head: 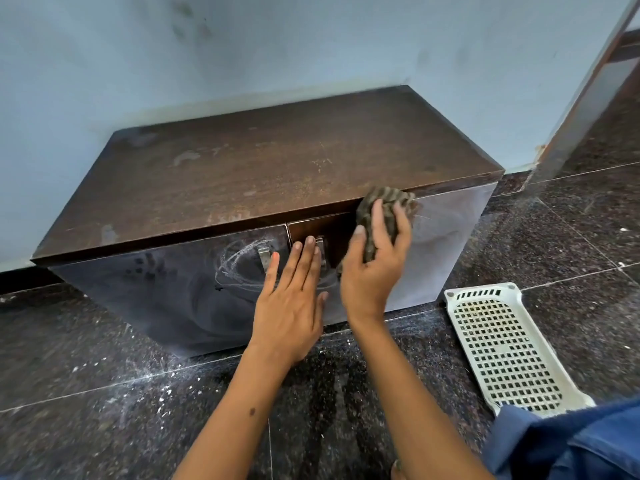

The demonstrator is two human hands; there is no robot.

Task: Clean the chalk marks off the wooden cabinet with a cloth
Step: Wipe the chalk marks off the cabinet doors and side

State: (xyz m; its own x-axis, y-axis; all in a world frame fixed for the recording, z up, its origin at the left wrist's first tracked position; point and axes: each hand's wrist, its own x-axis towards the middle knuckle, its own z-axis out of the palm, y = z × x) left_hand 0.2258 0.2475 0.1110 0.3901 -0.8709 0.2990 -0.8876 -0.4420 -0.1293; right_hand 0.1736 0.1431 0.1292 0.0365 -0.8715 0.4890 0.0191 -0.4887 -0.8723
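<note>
A low dark wooden cabinet (263,168) stands against the wall, with two glossy front doors. White chalk scribbles (239,265) circle on the left door beside its metal handle (264,258). Fainter chalk smears show on the right door (446,237). My right hand (372,258) grips a grey-brown ribbed cloth (384,206) and holds it against the top of the right door, just under the cabinet's top edge. My left hand (291,299) lies flat with straight fingers on the front where the two doors meet, covering part of the right door's handle.
A white perforated plastic tray (502,348) lies on the dark speckled floor (104,393) to the right of the cabinet. Chalk dust and white crumbs are scattered on the tiles in front. A door frame (585,88) rises at the far right. Blue fabric (571,445) fills the lower right corner.
</note>
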